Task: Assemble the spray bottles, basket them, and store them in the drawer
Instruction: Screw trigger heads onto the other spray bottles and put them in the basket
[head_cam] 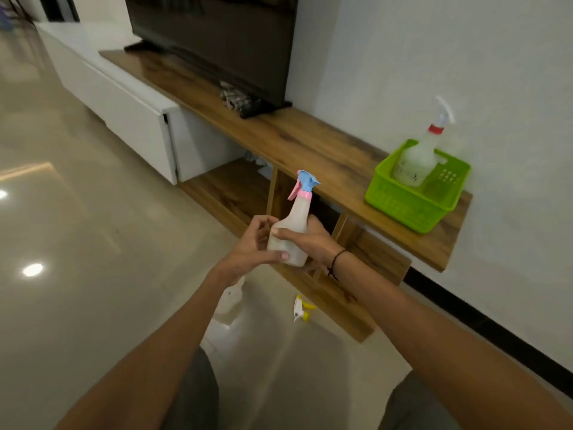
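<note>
On the glossy floor lie a bottle, half hidden by the left forearm, and a yellow sprayer head. Both hands, left hand and right hand, clasp a pink-and-blue spray bottle. At the wooden shelf's right end, a green basket holds a red-collared bottle.

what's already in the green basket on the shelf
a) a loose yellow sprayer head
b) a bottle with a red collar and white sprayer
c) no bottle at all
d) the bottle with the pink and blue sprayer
b: the bottle with the red collar and white sprayer stands in the green basket.
</note>
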Available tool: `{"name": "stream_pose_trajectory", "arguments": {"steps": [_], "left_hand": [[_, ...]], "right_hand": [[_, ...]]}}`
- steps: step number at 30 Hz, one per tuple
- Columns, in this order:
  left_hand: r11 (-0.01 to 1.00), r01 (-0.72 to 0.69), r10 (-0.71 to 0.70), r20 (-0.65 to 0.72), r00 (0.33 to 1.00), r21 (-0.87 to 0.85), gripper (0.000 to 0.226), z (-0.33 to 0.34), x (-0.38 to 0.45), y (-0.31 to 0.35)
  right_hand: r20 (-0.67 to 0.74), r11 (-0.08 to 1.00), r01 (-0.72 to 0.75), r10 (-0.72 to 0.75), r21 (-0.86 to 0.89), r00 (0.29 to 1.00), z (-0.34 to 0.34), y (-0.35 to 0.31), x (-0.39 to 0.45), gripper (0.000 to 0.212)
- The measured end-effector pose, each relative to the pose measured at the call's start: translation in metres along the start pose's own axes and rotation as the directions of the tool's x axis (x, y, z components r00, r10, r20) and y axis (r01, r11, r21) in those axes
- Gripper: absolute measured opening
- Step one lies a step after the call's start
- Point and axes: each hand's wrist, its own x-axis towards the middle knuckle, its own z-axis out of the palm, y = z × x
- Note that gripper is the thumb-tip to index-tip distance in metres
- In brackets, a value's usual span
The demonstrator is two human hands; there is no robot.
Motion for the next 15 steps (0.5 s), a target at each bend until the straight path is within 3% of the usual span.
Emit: {"name": "stream_pose_trajectory", "arguments": {"steps": [6, 11, 15], "left_hand": [[0.967, -0.187, 0.183, 0.039, 0.982, 0.172, 0.084, 0.034, 0.040, 0.099], [0.906, -0.350, 0.343, 0.072, 0.937, 0.237, 0.067, 0.069, 0.083, 0.159], [0.860, -0.447, 0.440, 0.087, 0.894, 0.247, 0.069, 0.107, 0.121, 0.192]], "right_hand": [[-0.167, 0.966, 0.250, -0.256, -0.061, 0.952, -0.071, -0.065, -0.025, 0.077], [-0.237, 0.901, 0.410, -0.432, -0.140, 0.870, -0.131, -0.106, -0.041, 0.041], [-0.388, 0.903, 0.357, -0.426, -0.240, 0.817, -0.180, -0.124, -0.044, 0.071]]}}
